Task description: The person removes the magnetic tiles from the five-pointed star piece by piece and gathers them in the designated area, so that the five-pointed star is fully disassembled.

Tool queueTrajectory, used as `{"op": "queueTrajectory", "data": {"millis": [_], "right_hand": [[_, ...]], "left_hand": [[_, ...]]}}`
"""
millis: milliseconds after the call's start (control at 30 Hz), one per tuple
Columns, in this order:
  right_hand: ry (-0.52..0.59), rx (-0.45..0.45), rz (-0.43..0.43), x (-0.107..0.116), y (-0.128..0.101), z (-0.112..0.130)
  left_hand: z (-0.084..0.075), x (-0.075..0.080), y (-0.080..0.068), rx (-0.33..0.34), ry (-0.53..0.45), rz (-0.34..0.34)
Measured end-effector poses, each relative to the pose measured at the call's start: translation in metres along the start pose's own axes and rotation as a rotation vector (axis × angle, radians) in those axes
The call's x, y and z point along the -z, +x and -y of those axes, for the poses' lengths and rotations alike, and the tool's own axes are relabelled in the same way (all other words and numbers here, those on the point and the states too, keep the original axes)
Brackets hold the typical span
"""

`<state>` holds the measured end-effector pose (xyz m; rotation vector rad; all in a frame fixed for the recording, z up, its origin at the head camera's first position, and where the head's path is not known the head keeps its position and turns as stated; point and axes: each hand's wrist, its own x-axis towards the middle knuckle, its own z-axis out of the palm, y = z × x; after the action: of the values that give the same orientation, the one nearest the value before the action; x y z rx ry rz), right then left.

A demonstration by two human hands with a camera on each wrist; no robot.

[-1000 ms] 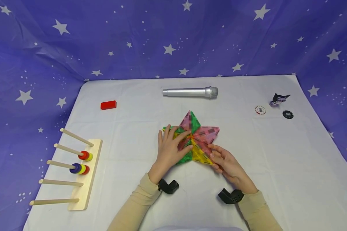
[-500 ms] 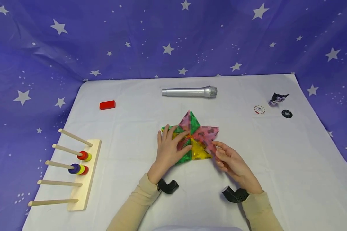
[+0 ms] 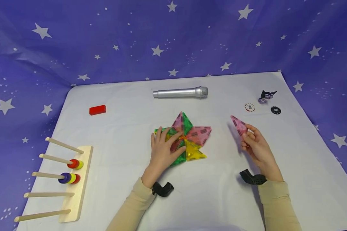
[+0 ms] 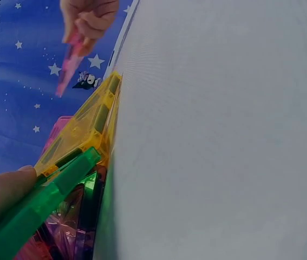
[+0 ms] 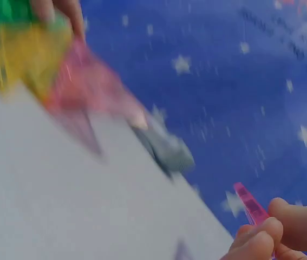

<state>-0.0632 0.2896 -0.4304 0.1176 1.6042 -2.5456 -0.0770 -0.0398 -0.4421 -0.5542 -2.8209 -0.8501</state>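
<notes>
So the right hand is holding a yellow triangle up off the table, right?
Not quite: the triangle tile pinched in the right hand is pink, not yellow. It is indeed held up off the table, as the head view shows.

Left wrist view: backdrop cloth (image 4: 12, 70) bears white print, sideways along upper left edge, readable as "ONLY EXCUSE" and "IS THAT". Poker chips (image 3: 276, 110) carry numerals, too small to read surely.
</notes>
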Motion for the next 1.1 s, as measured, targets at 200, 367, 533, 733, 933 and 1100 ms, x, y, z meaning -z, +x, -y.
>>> {"op": "queueTrajectory", "data": {"millis": [200, 367, 533, 733, 933, 1100], "right_hand": [[-0.034, -0.031, -0.176, 0.040, 0.007, 0.014], [-0.140, -0.055, -0.284, 0.055, 0.007, 0.018], [-0.346, -0.064, -0.304, 0.059, 0.011, 0.019], [-0.635, -0.073, -0.346, 0.060, 0.014, 0.019], [-0.908, -0.071, -0.415, 0.060, 0.016, 0.022], [-0.955, -0.026, -0.418, 0.045, 0.013, 0.019]], "left_hand": [[0.001, 0.000, -0.003, 0.003, -0.001, 0.004], [0.001, 0.001, -0.004, 0.013, 0.006, 0.017], [0.003, 0.002, -0.005, -0.010, -0.018, 0.009], [0.010, 0.007, -0.003, -0.039, -0.076, 0.031], [0.015, 0.011, 0.000, -0.036, -0.082, 0.050], [0.017, 0.011, 0.000, -0.022, -0.073, 0.061]]}}
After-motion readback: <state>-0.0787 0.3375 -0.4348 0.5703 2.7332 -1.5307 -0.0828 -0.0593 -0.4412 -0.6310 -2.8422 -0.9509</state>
